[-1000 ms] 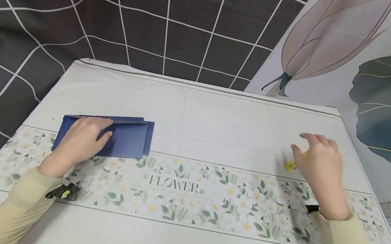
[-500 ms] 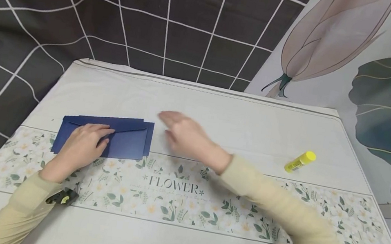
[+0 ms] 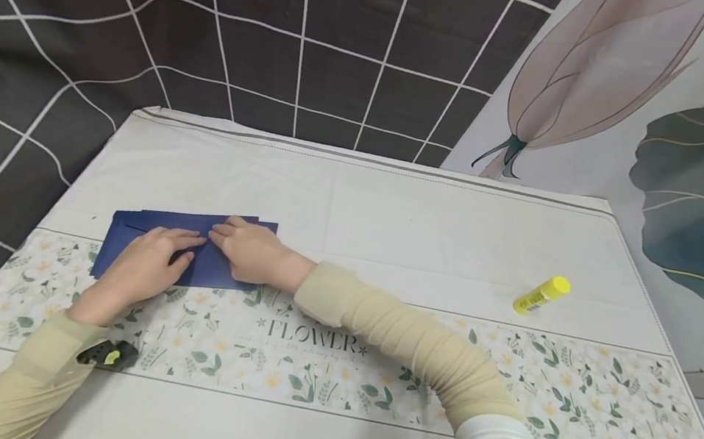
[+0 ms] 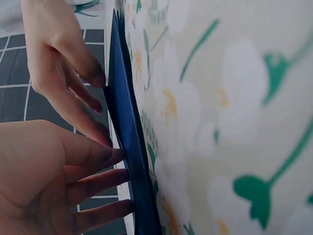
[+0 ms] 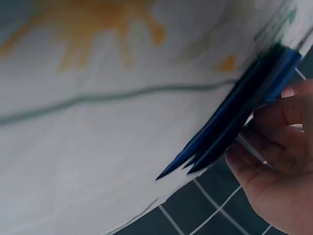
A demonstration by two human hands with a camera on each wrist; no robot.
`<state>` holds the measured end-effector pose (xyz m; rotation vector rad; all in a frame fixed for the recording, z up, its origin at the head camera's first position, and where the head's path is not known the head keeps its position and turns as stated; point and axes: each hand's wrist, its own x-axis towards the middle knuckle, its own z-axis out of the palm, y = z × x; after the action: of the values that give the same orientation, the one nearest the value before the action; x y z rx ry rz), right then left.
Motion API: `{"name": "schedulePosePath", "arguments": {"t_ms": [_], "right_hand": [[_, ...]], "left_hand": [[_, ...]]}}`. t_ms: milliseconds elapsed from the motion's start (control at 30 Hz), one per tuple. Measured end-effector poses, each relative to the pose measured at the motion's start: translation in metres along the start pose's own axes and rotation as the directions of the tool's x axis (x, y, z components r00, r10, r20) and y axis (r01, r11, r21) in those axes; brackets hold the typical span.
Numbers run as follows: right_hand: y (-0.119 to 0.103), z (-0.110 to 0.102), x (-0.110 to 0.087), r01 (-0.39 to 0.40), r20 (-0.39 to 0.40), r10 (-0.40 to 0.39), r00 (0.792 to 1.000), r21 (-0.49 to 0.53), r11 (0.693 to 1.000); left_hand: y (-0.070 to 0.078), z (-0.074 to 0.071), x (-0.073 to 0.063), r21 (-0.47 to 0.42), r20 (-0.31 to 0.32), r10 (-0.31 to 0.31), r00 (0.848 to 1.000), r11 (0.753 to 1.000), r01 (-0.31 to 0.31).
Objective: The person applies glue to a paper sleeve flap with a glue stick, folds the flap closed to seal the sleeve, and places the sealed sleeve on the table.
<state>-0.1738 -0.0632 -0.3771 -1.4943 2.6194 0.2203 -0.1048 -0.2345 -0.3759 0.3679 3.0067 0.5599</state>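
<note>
A dark blue envelope point(image 3: 212, 269) lies on the tablecloth at the left, its flap along the far side, over another blue piece whose edge shows at the right. My left hand point(image 3: 146, 263) rests on it with fingers extended, fingertips near the flap. Close beside, my right hand point(image 3: 251, 251) touches the flap's right part with its fingertips. Seen edge-on in the left wrist view, the envelope point(image 4: 128, 127) has fingertips of both hands at its upper face. Several thin blue layers point(image 5: 230, 115) show in the right wrist view, next to the right hand's fingers.
A yellow glue stick point(image 3: 541, 295) lies on the right side of the table. The white tablecloth point(image 3: 392, 217) has a printed floral band. Behind the table hangs a dark gridded cloth point(image 3: 330, 83).
My right hand has let go of the glue stick at the right and crossed left onto the envelope's flap. The flap lies flatter now. The left hand stays on the envelope.
</note>
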Motion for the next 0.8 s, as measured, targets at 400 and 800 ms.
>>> {"name": "schedulePosePath", "arguments": {"t_ms": [400,800], "right_hand": [[-0.022,0.004,0.006,-0.022,0.119,0.044,0.992,-0.186,0.982],[-0.006,0.004,-0.01,-0.093,0.124,0.096,0.988,-0.022,0.995]], "left_hand": [[-0.007,0.005,-0.006,0.037,0.07,-0.072,0.995,0.997,0.069],[-0.006,0.002,-0.009,0.131,0.037,-0.098,0.995,0.987,0.092]]}}
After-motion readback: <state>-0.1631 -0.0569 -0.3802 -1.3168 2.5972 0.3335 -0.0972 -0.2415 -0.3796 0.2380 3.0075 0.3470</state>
